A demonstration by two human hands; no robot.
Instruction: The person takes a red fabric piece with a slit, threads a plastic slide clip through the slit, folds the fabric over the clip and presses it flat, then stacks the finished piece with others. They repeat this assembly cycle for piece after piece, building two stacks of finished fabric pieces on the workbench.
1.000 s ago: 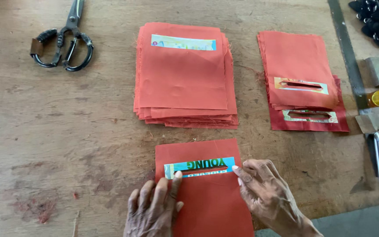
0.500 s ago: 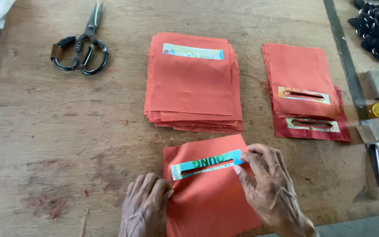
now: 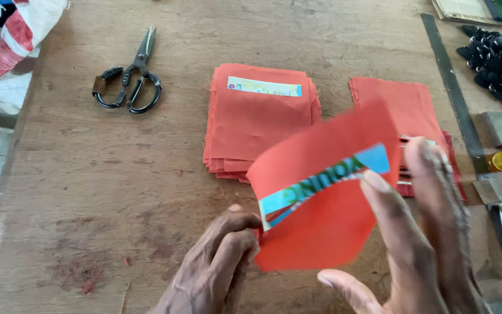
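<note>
From the head camera, the left hand (image 3: pixel 219 264) has its curled fingers pinched on the lower left edge of an orange-red fabric piece (image 3: pixel 321 227), which is lifted off the wooden table (image 3: pixel 88 192) and tilted, its upper right corner raised. A blue and green label strip (image 3: pixel 326 180) runs slantwise across the piece, its lower end right at the left fingertips. The right hand (image 3: pixel 419 238) stands flat and open just to the right of the piece, fingers (image 3: pixel 390 215) straight, close together and pointing up; the forefinger tip lies against or just in front of the piece's right edge below the strip, though whether it truly touches cannot be told, and the thumb sticks out beneath the piece's lower right corner. Beyond the fingers, farther up the table, lies a stack of orange-red fabric squares (image 3: pixel 257 125) with a pale label on top. Partly hidden behind the raised piece and the right hand is a second stack (image 3: pixel 402 99). Well to the left of the left hand, up the table, lie black-handled scissors (image 3: pixel 130 78). To the right of the right hand runs a metal ruler (image 3: pixel 451 87), with dark buttons (image 3: pixel 501 58) beyond it.
</note>
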